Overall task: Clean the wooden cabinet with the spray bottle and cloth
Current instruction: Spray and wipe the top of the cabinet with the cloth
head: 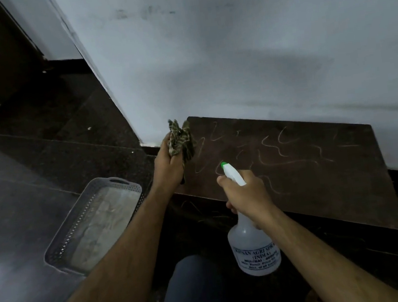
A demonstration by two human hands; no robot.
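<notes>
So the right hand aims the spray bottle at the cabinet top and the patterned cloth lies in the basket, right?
No: the head view shows the cloth gripped in the left hand, not in the basket. The right hand does aim the spray bottle at the cabinet top.
</notes>
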